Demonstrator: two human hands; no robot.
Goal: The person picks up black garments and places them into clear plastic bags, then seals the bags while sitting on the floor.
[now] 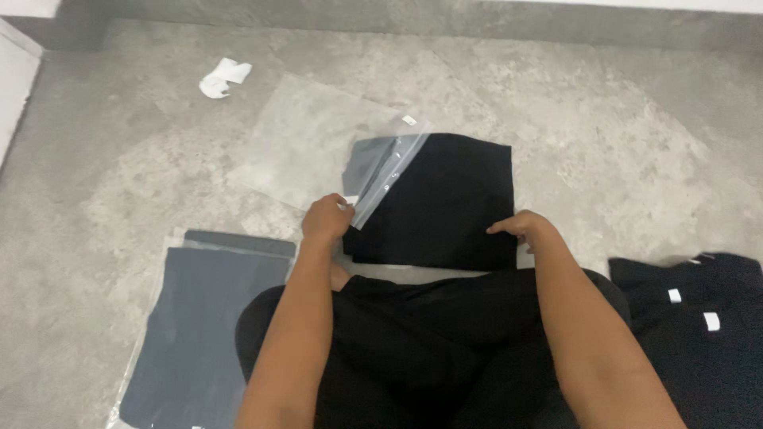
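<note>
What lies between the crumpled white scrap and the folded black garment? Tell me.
In the head view, the clear plastic bag lies flat on the concrete floor between the white scrap and the folded black garment, its open end overlapping the garment's corner.

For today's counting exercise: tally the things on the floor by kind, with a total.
Folded black garment being bagged: 1
Clear plastic bag: 1
Bagged dark garments stack: 1
Loose black garments pile: 1
Crumpled white paper scrap: 1
Total: 5
</note>
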